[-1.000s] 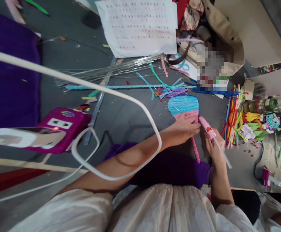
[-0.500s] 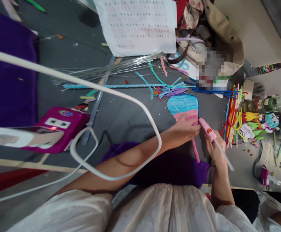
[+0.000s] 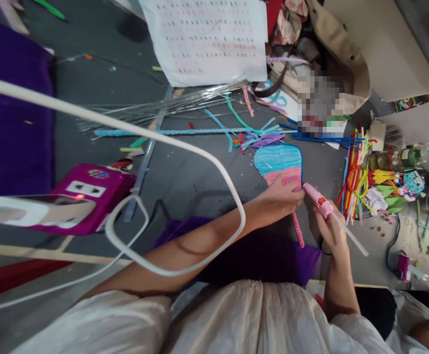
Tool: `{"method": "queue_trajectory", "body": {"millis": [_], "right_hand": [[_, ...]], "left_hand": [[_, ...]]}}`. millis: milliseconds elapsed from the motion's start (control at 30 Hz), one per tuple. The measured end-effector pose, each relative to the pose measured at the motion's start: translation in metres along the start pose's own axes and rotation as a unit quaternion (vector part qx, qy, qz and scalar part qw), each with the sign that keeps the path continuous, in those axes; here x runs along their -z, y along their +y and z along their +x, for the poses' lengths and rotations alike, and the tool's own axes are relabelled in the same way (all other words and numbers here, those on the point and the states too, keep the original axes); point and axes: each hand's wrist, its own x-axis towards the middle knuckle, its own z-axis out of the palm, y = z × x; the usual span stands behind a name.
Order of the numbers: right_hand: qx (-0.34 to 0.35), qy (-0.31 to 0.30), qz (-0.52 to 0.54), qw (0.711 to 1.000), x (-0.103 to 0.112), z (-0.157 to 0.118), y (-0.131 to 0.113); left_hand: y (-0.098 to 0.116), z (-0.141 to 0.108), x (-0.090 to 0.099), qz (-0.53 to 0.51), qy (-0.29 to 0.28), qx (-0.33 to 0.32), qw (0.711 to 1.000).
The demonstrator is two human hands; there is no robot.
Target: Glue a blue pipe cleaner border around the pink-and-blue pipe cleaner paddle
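A fan-shaped piece made of pipe cleaners (image 3: 279, 158), light blue above and pink below, lies on the grey table with a dark blue edging along its right side. From its lower end sticks out a pink twisted stem (image 3: 298, 230). My left hand (image 3: 284, 194) lies over the pink part, its fingers closed at the right edge and hiding part of it. My right hand (image 3: 331, 227) grips a pink glue gun (image 3: 318, 200), its nozzle close to the edging by my left fingertips; contact is unclear. A clear glue stick (image 3: 352, 237) juts from the gun's back.
A white cable (image 3: 185, 142) loops across the view above my left forearm. Left stands a magenta power box (image 3: 89, 191). Beyond the fan lie loose pipe cleaners (image 3: 266, 140), wires (image 3: 185, 101) and a written sheet (image 3: 207, 42). Coloured pipe cleaners (image 3: 354, 182) and a jar (image 3: 412, 157) are at right.
The glue gun's back end and my right hand have swung slightly to the right, while the nozzle stays near the same spot. My left hand and the fan piece look unchanged.
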Motion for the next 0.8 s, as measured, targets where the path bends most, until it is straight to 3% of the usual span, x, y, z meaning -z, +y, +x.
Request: {"method": "queue_trajectory", "body": {"millis": [233,433,567,700,800], "right_hand": [[-0.015,-0.012,0.016,1.0,0.003,-0.001,0.002],[-0.008,-0.017,0.033,0.999,0.002,-0.006,0.013],[-0.023,-0.017,0.063,0.998,0.003,-0.009,0.017],[-0.082,0.039,0.142,0.986,0.006,-0.008,0.017],[-0.164,0.066,0.24,0.955,0.006,0.001,0.017]], "left_hand": [[0.003,0.001,0.005,0.118,-0.053,-0.059,0.99],[0.004,-0.001,0.01,0.087,-0.023,-0.061,0.994],[0.003,0.0,0.011,0.083,-0.049,-0.058,0.994],[0.001,0.0,0.013,0.073,-0.052,-0.064,0.994],[0.0,-0.002,0.015,0.08,-0.062,-0.065,0.993]]}}
